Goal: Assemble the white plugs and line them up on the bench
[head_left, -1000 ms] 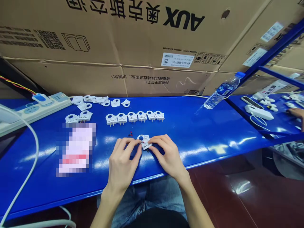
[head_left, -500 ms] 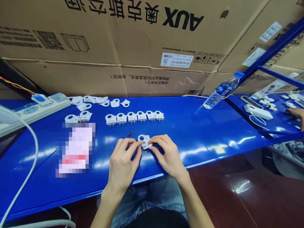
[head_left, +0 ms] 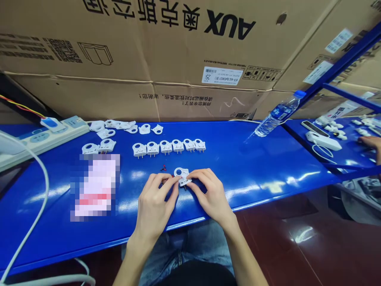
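Observation:
Over the front of the blue table I hold a white two-pin plug (head_left: 182, 174) with a ring-shaped opening at its top. Its pins point down towards me. My right hand (head_left: 208, 194) pinches its right edge between thumb and fingers. On the other side, the thumb and index finger of my left hand (head_left: 157, 200) are closed at the plug's left edge. A small red bit shows by these fingertips, too small to name. Behind my left hand lie a few tiny red and black pieces (head_left: 163, 168). Farther back stands a row of similar white plugs (head_left: 152, 148).
Loose white covers (head_left: 145, 129) and two more plugs (head_left: 107, 145) lie at the back left, near a power strip (head_left: 41, 139). A blurred pink item (head_left: 97, 184) is left. A water bottle (head_left: 276, 114) leans back right. Another person's hand (head_left: 370, 142) shows far right.
The plug has tilted slightly and shifted a little to the right between my fingers. My hands have barely moved.

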Demonstrator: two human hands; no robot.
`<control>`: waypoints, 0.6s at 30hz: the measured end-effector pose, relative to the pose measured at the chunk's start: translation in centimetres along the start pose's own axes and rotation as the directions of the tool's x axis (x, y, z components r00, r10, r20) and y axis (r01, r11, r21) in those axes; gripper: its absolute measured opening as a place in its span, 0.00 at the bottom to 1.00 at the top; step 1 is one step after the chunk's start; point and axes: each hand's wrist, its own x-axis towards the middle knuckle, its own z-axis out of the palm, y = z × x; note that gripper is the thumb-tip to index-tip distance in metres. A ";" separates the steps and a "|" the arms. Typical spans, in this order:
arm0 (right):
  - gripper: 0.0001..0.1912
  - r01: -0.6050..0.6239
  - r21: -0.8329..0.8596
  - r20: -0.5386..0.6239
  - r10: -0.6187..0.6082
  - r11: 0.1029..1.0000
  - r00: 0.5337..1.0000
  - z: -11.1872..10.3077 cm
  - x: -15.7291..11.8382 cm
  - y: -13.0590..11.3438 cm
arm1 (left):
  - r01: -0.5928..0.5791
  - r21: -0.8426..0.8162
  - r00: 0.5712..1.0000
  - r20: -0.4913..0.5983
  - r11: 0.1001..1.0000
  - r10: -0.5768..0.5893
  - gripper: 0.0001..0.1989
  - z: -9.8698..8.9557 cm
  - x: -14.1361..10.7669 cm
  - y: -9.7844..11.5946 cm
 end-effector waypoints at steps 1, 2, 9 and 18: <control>0.06 -0.004 0.000 -0.003 0.004 1.000 1.000 0.0 0.0 0.0 | 0.002 -0.007 1.000 -0.010 1.000 -0.002 0.10 0.0 0.0 0.0; 0.06 -0.009 -0.001 -0.007 0.009 1.000 1.000 0.0 0.0 0.1 | 0.005 -0.013 1.000 -0.023 1.000 -0.005 0.11 0.0 0.0 0.0; 0.07 -0.098 -0.036 -0.119 0.093 0.995 0.989 -0.5 0.3 0.6 | 0.073 -0.031 0.996 -0.056 0.997 -0.075 0.08 0.0 -0.1 -0.1; 0.09 -0.200 -0.349 -0.185 0.142 0.916 0.973 -5.3 4.3 5.4 | 0.095 -0.018 0.995 0.011 0.995 -0.095 0.08 0.1 -0.4 -0.2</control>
